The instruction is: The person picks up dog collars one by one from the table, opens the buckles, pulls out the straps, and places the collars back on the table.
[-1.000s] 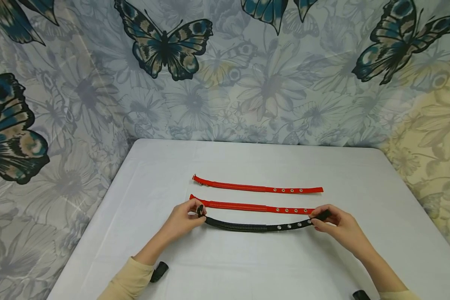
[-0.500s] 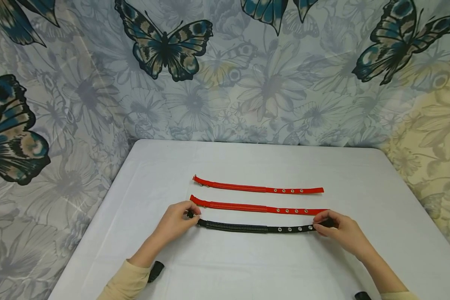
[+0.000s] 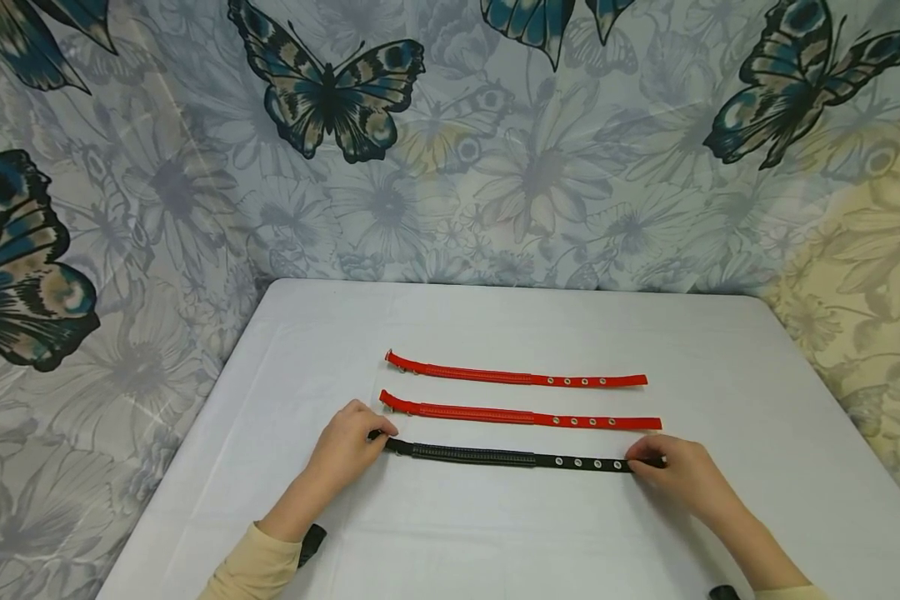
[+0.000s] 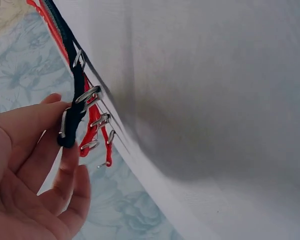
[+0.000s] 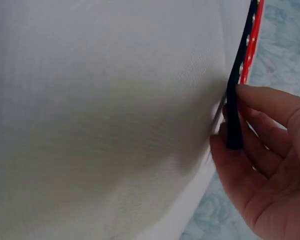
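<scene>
A black collar (image 3: 472,456) stretches nearly straight across the white table, its metal-ringed holes toward the right. My left hand (image 3: 347,442) pinches its buckle end; metal rings and the buckle show on this black collar (image 4: 76,85) in the left wrist view. At the other end, my right hand (image 3: 678,471) pinches the plain tip, and the tip of the black collar (image 5: 233,120) shows between thumb and fingers in the right wrist view. Just beyond lies a red collar (image 3: 472,413), parallel to the black one. Farther back is a second red collar (image 3: 472,374), lying the same way.
The white table (image 3: 495,542) has rounded far corners. Behind it hangs a floral cloth (image 3: 435,208) with printed butterflies. A dark piece (image 3: 312,546) shows beside the left sleeve, another dark piece (image 3: 723,592) by the right wrist.
Both hands have moved apart and the right hand has come lower, nearer me. The black collar, which sagged between them, has straightened and moved off the nearer red collar's right end. The red collars stay put.
</scene>
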The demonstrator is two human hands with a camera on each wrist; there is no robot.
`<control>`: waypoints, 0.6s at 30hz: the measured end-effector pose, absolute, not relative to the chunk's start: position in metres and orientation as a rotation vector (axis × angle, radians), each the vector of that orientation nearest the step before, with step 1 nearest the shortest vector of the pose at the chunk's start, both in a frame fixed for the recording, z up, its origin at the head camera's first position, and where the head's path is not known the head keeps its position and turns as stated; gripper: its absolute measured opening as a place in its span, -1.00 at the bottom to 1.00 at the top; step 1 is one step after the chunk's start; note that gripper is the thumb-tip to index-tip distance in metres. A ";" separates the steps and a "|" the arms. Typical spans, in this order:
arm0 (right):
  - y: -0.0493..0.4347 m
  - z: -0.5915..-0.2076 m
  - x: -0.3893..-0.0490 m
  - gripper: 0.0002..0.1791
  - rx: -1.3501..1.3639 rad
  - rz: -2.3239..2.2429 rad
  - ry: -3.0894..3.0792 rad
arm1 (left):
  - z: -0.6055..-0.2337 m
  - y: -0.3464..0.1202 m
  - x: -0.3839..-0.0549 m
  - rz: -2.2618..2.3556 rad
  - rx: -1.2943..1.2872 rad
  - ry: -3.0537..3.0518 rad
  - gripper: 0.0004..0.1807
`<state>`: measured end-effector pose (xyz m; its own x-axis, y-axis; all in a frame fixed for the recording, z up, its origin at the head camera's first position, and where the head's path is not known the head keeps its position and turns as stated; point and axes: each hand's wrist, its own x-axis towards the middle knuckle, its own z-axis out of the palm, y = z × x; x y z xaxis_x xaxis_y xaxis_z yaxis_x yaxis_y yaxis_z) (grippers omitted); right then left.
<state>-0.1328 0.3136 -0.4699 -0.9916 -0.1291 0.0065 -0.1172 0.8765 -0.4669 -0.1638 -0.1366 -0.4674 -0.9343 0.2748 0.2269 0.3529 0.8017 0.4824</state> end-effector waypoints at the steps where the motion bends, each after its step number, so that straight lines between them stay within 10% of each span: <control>1: 0.313 -0.470 -0.132 -0.88 -0.199 -0.721 3.022 | -0.468 -0.137 -0.164 -0.781 -0.509 -2.842 -0.79; 13: 0.277 -0.445 -0.137 -0.90 -0.322 -0.434 3.163 | -0.461 -0.121 -0.170 -0.777 -0.644 -2.762 -0.89; 18: 0.243 -0.434 -0.161 -0.72 -0.502 -0.560 3.262 | -0.448 -0.097 -0.183 -0.854 -0.744 -2.623 -0.64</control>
<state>-0.1608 0.2433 -0.4342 -0.9344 -0.2551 0.2487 -0.3234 0.9001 -0.2920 -0.1830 -0.0971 -0.4476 -0.8267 0.3849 0.4104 0.5527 0.6918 0.4646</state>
